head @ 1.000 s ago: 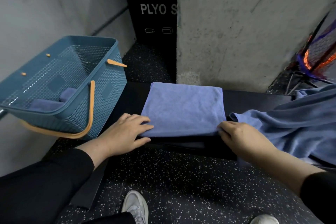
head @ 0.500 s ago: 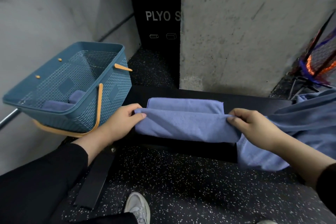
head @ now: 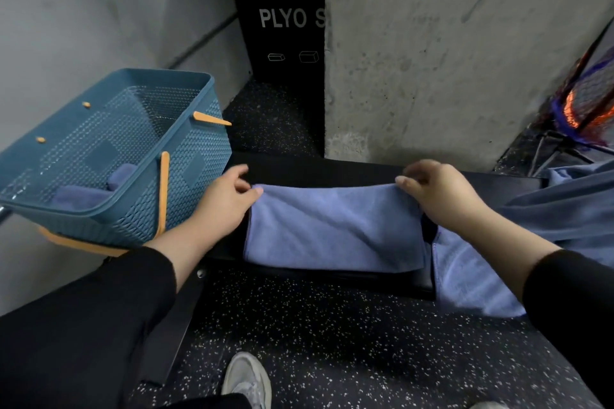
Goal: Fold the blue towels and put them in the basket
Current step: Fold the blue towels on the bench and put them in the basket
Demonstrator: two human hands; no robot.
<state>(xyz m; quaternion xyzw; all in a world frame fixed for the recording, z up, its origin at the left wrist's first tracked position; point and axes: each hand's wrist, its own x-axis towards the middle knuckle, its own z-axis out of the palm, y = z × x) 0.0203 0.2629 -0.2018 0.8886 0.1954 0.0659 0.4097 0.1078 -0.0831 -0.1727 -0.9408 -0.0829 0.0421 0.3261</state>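
While both hands are up at the far edge of the blue towel (head: pixel 335 229), I'd say we're mid-fold, so here's how it looks from my remote seat. My left hand (head: pixel 221 206) has its grip pinching the far-left corner between thumb and fingers, and my right hand (head: pixel 438 196) is doing the same at the far-right corner, fingers curled over the edge. Holding both corners at once keeps that edge straight, which is why the hands sit so wide apart, one at about 10 o'clock of the towel and one at about 2 o'clock.

That towel lies across the black worktop (head: pixel 332 171), with its near edge hanging slightly over the front lip. It looks already doubled, so my guess is one more fold is needed before it's basket-sized.

Over at 9 o'clock is the blue basket (head: pixel 199 156) with orange handles, perched tilted toward me, just beside my left wrist. At least two folded towels (head: pixel 76 197) are already lying in its bottom, so part of the job is done. Having it that close makes the drop-in a short reach.

Off at 3 o'clock there's a heap of unfolded blue towels (head: pixel 564 209) draped on the worktop and spilling over the front edge under my right forearm, so plenty left to do. A grey shoe (head: pixel 246 378) pokes in at 6 o'clock on the speckled floor.
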